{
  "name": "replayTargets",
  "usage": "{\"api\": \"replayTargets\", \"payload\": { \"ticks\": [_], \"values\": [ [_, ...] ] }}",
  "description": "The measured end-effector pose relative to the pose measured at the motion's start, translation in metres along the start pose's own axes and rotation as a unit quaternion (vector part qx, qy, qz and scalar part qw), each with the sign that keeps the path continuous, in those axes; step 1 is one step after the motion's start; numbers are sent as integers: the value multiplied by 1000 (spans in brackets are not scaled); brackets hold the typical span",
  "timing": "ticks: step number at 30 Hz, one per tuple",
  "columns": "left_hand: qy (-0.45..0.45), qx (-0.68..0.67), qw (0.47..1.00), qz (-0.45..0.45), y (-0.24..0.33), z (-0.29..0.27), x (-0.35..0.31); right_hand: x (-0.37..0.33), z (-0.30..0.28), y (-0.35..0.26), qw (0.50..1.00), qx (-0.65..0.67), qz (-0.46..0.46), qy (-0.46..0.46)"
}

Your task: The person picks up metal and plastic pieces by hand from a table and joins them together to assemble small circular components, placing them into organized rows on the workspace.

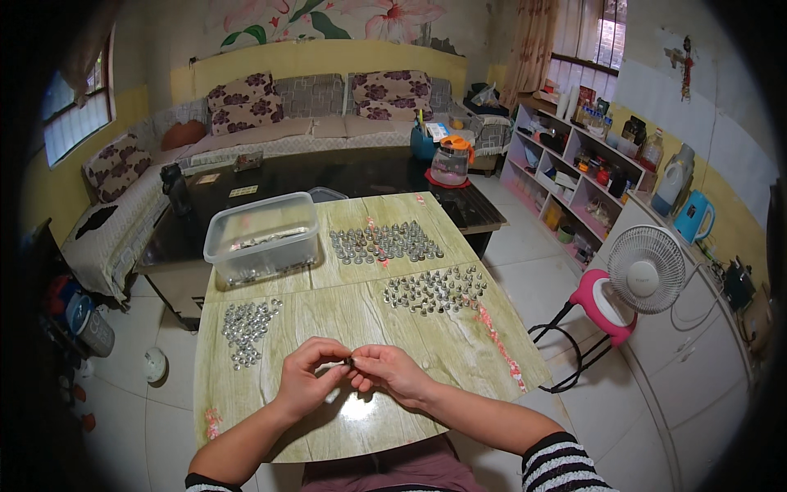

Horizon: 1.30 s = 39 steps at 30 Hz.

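Observation:
My left hand (309,377) and my right hand (395,374) meet over the near middle of the table. Their fingertips pinch a small dark piece (350,362) between them; its exact kind is too small to make out. Left of the hands lies a loose patch of small, shiny, silvery round pieces (249,330). Farther back stand rows of small grey metallic pieces with pointed tops (385,243). A second group of small pointed metallic pieces (434,290) spreads to the right. At the back left, a clear plastic tub (215,256) holds more small items.
The marble-patterned table (320,307) abuts a low black table (328,170) bearing a lidded jug (450,162) and a dark bottle (174,189). A white fan (645,269) on a pink stool (592,299) stands at the right, near a shelf unit (537,176).

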<state>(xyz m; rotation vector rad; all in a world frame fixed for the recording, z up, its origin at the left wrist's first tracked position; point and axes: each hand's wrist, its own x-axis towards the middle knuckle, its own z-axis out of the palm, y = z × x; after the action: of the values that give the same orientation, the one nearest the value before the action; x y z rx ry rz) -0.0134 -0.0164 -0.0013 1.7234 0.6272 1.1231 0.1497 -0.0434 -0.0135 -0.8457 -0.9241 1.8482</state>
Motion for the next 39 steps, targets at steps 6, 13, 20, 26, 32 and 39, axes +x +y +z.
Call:
{"api": "replayTargets", "payload": {
  "ticks": [6, 13, 20, 26, 32, 39],
  "values": [
    [-16, 10, 1000, -25, 2, -3, -1, -1, -1, 0, 1000, 12, 3, -15],
    [-14, 54, 998, -8, 0, -5, -1, -2, 3, -2, 1000, 8, -5, -2],
    [3, 56, 998, -5, -2, 1, 0, -1, -4, 1, 999, 21, 2, -31],
    [8, 43, 999, -6, 6, 1, 0, -1, 3, 0, 1000, 4, -10, -7],
    [12, 36, 998, 40, 8, 4, 1, -1, -4, 1, 1000, 15, 4, -24],
    [14, 51, 998, 30, 4, 0, -2, -2, 6, -1, 1000, 4, -3, 9]
  ]
}}
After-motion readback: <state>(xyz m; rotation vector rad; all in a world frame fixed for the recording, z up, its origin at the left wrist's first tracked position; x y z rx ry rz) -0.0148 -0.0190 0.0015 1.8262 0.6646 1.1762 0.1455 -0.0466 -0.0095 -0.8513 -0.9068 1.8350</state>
